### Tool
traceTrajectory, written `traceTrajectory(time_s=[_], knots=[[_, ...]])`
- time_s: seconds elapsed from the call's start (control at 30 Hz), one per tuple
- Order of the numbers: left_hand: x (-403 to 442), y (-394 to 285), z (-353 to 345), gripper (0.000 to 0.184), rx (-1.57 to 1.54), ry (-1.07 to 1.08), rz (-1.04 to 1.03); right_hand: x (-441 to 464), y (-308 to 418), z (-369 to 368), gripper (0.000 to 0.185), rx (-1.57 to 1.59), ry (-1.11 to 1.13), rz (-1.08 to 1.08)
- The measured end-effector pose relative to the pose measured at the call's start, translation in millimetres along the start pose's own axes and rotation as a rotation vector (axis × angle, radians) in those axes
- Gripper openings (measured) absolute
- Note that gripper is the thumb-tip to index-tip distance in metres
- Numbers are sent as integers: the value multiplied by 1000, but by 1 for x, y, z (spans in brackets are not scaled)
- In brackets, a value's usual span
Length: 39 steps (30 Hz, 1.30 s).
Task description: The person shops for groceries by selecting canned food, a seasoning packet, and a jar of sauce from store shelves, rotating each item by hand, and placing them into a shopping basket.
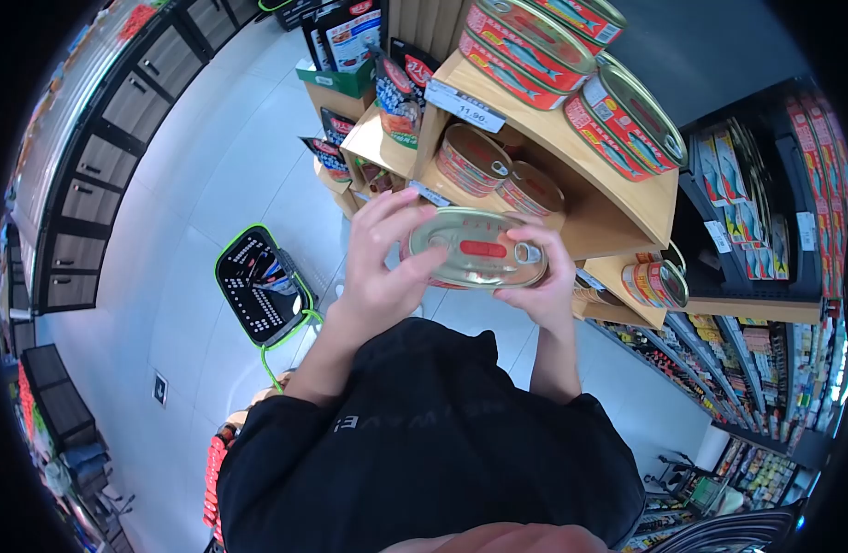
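Between my two hands is an oval fish can (pixel 479 267), its gold lid with a red label patch and pull ring facing up toward me. My left hand (pixel 384 263) grips the can's left end, the thumb lying over the lid. At the other end, my right hand (pixel 551 272) is closed around the rim beside the pull ring. Just beyond the held can, similar oval cans (pixel 475 158) sit stacked on a wooden shelf (pixel 590 221). More red fish cans (pixel 525 55) are piled on the top shelf.
A black shopping basket (pixel 263 286) with a green rim stands on the tiled floor to the left, a packet inside. Pouches (pixel 401 101) fill the stand's left side. A price tag (pixel 465 104) edges the top shelf. Shelving with packed goods (pixel 747 350) runs along the right.
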<state>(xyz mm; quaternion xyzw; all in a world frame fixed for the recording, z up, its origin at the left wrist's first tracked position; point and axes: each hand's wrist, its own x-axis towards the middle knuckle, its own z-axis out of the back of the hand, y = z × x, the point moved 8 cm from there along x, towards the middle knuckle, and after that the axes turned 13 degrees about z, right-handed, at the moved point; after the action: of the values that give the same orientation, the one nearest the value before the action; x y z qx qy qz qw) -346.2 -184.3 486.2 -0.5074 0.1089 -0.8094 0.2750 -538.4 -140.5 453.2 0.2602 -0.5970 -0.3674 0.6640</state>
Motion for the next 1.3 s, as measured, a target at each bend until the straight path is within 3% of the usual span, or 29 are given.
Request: traceTrajectory(time_s=[0.03,0.1,0.13,0.17,0.23,0.3,0.4,0.57,0.7,0.77,0.9,0.97,1.03,1.07,1.13,1.2,1.3], knots=[[-1,-3,-2,47,-14,1,-10,-2,0,2,64,-14,-10,2],[-1,12,-20,62,-498,155,309,-2,10,3,68,-132,-15,107],[2,8,-24,80,-434,270,322,-3,12,4,68,-166,-3,137],[-3,4,-25,80,-481,282,287,-4,15,6,68,-208,6,166],[-21,26,-36,86,-621,327,575,-1,22,6,70,-189,66,179],[-21,26,-35,89,-555,342,452,-3,26,11,69,-154,70,118],[-20,21,-38,85,-634,296,437,-6,21,9,71,-66,96,34],[-17,10,-39,88,-703,195,417,-16,13,18,93,136,-64,-67],[-21,8,-48,86,-785,218,483,-15,21,27,88,20,21,-8],[-21,6,-49,85,-829,216,484,-13,27,27,87,-196,144,16],[-22,8,-50,88,-865,262,523,-2,43,27,81,-251,179,71],[-22,10,-58,90,-810,416,558,6,57,40,72,-315,139,201],[-13,3,-52,91,-685,418,507,18,76,72,75,-454,29,395],[-7,-3,-50,87,-656,429,441,23,88,93,74,-638,-20,367],[-4,-8,-49,83,-625,437,377,34,92,142,71,-606,-275,493],[-16,-12,-60,72,-644,602,382,54,88,178,65,-490,-599,441],[-17,-28,-63,61,-639,701,402,95,82,188,50,-654,-446,304]])
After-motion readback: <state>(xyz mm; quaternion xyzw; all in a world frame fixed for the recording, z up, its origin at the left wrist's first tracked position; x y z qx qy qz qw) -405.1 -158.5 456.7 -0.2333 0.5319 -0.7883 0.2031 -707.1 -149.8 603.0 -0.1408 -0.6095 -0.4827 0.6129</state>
